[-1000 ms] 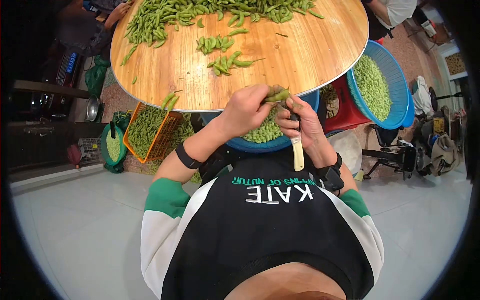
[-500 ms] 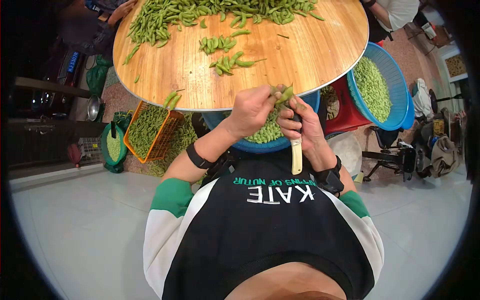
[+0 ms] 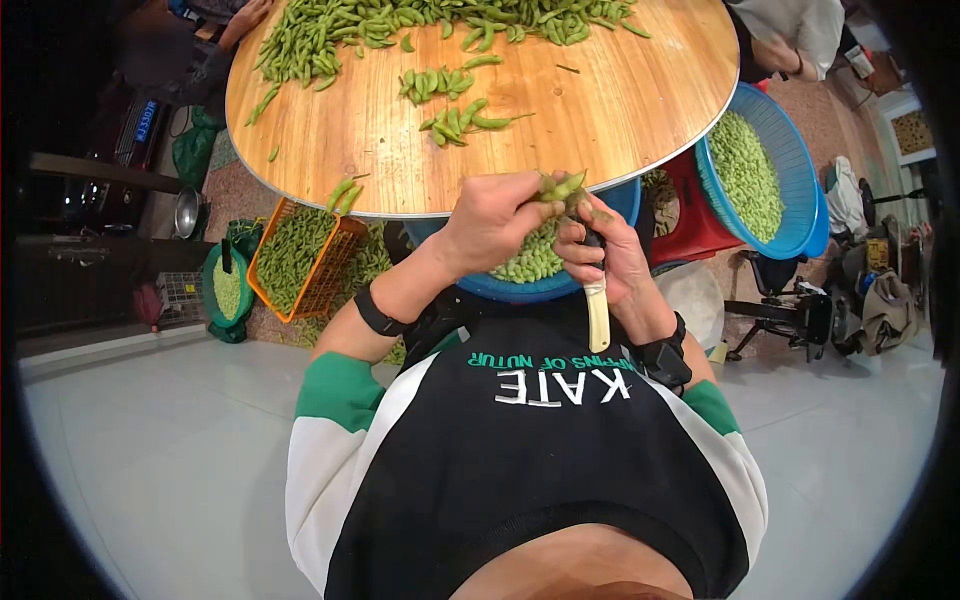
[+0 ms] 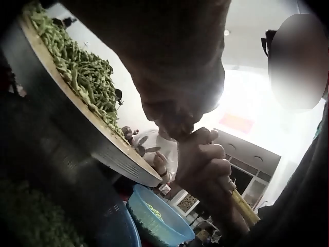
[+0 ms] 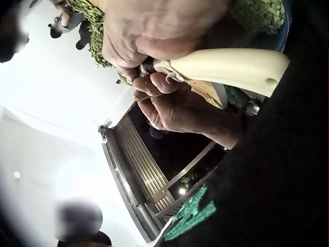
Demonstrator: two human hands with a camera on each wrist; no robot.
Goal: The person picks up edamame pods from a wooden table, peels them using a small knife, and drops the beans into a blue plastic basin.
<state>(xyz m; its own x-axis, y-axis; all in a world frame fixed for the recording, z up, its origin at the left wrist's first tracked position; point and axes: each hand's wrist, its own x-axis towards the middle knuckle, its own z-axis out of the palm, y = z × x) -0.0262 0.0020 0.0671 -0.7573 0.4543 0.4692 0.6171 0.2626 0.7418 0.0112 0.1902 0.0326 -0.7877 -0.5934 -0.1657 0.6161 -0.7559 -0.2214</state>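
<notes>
Just past the table's near edge, my left hand [image 3: 493, 218] pinches green soybean pods [image 3: 566, 187] between thumb and fingers. My right hand [image 3: 618, 258] grips a knife [image 3: 598, 318] right beside them, its thumb up close to the pods. The knife's cream handle [image 5: 226, 66] sticks out below the fist and has a cord tied round its front end. Fingers hide most of its blade. In the right wrist view the fingertips of both hands meet at the pods. Under the hands stands a blue basin [image 3: 520, 290] of shelled green beans [image 3: 530, 258].
The round wooden table [image 3: 600, 110] bears a large pod heap [image 3: 320, 40] and small pod clusters [image 3: 435, 84]. An orange crate [image 3: 290, 270] of pods stands left, a blue basket [image 3: 800, 190] of beans right, beside a red stool [image 3: 690, 215]. Other people sit across the table.
The pod in my left fingers tipped more upright half a second ago and now lies flatter. My left hand shifted slightly; the right stays nearly in place. The person at back right moved an arm.
</notes>
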